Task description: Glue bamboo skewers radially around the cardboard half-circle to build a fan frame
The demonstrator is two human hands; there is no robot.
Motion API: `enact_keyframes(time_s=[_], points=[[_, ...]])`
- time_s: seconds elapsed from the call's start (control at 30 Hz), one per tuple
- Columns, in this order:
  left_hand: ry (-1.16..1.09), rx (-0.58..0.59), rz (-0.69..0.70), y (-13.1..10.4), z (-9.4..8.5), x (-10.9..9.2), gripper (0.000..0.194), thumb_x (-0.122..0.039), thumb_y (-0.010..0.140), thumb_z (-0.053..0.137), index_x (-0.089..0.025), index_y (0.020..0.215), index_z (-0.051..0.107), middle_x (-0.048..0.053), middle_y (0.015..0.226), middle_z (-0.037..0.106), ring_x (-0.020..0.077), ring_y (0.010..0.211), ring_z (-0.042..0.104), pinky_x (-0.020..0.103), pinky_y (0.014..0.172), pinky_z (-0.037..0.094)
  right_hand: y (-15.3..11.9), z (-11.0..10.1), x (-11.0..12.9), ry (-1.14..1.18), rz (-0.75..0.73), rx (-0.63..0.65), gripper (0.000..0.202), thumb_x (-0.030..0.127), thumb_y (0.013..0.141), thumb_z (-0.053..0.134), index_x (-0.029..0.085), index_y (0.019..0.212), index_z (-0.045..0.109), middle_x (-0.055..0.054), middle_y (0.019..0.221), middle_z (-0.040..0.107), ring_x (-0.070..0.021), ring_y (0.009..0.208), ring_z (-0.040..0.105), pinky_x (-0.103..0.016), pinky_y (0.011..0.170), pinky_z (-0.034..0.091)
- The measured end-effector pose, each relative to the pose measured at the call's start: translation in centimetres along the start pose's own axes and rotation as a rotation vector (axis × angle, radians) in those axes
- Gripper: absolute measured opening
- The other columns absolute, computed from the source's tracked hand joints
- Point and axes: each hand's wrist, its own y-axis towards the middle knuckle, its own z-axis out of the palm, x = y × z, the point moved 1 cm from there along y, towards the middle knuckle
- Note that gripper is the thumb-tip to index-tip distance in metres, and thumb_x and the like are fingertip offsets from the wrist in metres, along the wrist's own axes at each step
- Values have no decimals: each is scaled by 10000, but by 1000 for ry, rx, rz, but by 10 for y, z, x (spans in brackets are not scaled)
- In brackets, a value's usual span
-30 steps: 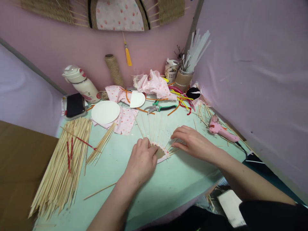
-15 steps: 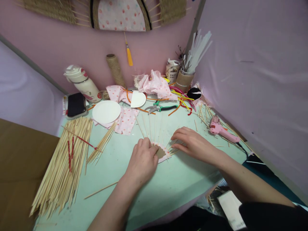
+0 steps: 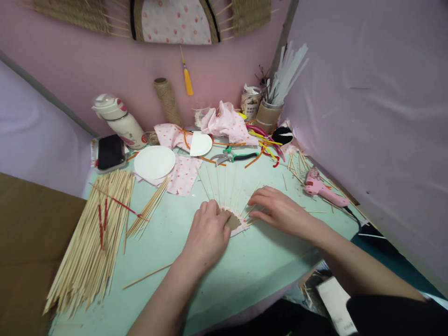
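A half-round cardboard piece (image 3: 234, 222) edged with pink spotted fabric lies on the table, and thin wooden sticks (image 3: 226, 184) fan out from its curved rim. My left hand (image 3: 209, 228) is closed at its left side, with the thumb pressed on the cardboard and the other fingers curled over the leftmost stick ends. At the right side of the fan, my right hand (image 3: 275, 207) has bent fingers and thumb around one of the right-hand sticks. The fingertips partly hide where they touch it.
A large pile of sticks (image 3: 87, 242) and a smaller bundle (image 3: 149, 207) lie left. Pliers (image 3: 236, 157), white ovals (image 3: 154, 162), spotted fabric (image 3: 227, 123) and a bottle (image 3: 121, 121) stand or lie behind. A pink glue gun (image 3: 324, 189) rests right, beside loose sticks. A cardboard box (image 3: 31, 238) borders the left.
My right hand has shifted very slightly on the right-hand sticks. My left hand stays pressed on the cardboard piece.
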Motion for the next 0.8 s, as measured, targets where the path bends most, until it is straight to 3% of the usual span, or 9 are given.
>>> enact_keyframes(time_s=[0.8], points=[[11, -21, 9, -1, 2, 0, 369, -97, 882, 425, -216, 1084, 710, 82, 929, 486, 253, 913, 449, 390, 790, 417, -1, 1, 6, 24, 20, 27, 174, 304, 891, 656, 171, 1000, 682, -93, 959, 671, -241, 962, 601, -393, 858, 471]])
